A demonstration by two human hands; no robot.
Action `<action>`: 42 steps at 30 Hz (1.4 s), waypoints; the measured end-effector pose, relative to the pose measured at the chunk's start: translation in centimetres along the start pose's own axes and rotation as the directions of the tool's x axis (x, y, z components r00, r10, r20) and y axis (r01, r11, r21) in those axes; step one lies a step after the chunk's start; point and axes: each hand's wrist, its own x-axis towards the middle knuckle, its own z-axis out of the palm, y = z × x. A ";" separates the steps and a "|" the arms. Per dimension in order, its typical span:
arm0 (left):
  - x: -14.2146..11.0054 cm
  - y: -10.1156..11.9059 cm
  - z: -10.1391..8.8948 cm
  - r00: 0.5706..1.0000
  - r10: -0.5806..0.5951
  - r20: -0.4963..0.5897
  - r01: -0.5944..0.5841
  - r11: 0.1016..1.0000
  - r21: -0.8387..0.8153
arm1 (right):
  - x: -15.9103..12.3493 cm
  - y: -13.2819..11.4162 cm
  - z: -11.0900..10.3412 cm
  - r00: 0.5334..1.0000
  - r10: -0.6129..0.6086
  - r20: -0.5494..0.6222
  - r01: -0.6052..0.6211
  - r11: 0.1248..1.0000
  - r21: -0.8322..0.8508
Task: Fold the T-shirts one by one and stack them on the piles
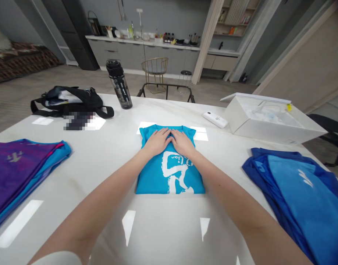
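Observation:
A folded bright blue t-shirt [157,176] with a white print lies in the middle of the white table [108,162]. My left hand [157,141] and my right hand [182,141] rest flat on its upper half, side by side, thumbs nearly touching, fingers stretched out toward the collar. Neither hand grips anything.
A purple and blue shirt pile [17,173] lies at the left edge, a dark and light blue shirt pile [301,191] at the right. Behind stand a dark water bottle [119,84], a black bag [71,101], a white remote [215,119] and an open white box [270,117].

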 end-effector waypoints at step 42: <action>2.3 -3.0 -0.2 0.905 -0.270 -0.329 0.267 0.962 -0.058 | 1.5 3.2 -2.0 0.826 0.528 -0.197 -0.528 0.847 0.058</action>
